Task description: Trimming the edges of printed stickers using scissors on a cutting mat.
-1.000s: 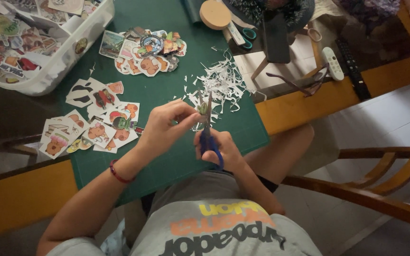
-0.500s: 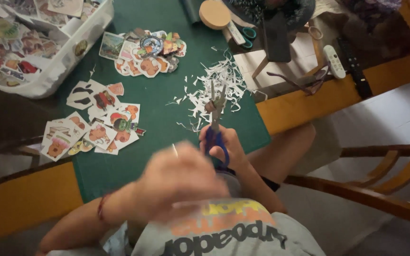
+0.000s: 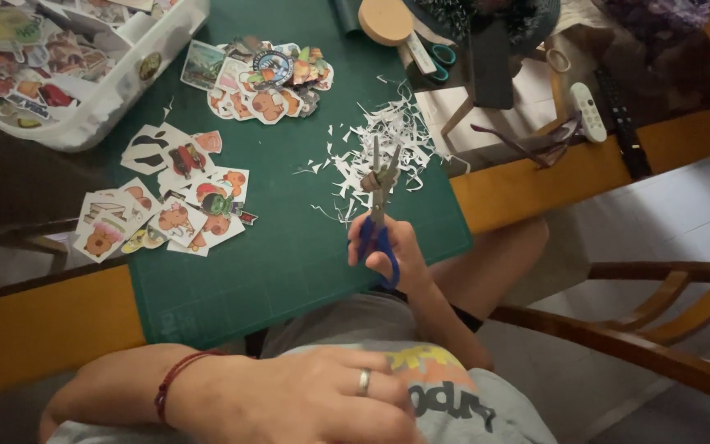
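Observation:
My right hand (image 3: 394, 245) grips blue-handled scissors (image 3: 378, 210) above the green cutting mat (image 3: 289, 271), blades pointing away from me and slightly apart. A small brownish cut-out (image 3: 371, 180) sits between the blades. My left hand (image 3: 306, 399) lies low against my shirt at the bottom of the view, ring showing, a red cord bracelet (image 3: 176, 380) at the wrist, with nothing seen in it. White paper scraps (image 3: 392, 136) lie just beyond the scissor tips.
Cut stickers lie in a spread (image 3: 166, 205) on the mat's left and a pile (image 3: 265, 74) at its far end. A white bin (image 3: 117, 94) of stickers stands far left. Teal-handled scissors (image 3: 439, 62), a wooden disc (image 3: 384, 18) and a white remote (image 3: 589, 111) are far right. A wooden chair (image 3: 659, 329) stands right.
My left hand has left the cut-out at the scissors and dropped back to my chest. The right hand stays over the mat with the scissors and the cut-out at the blades.

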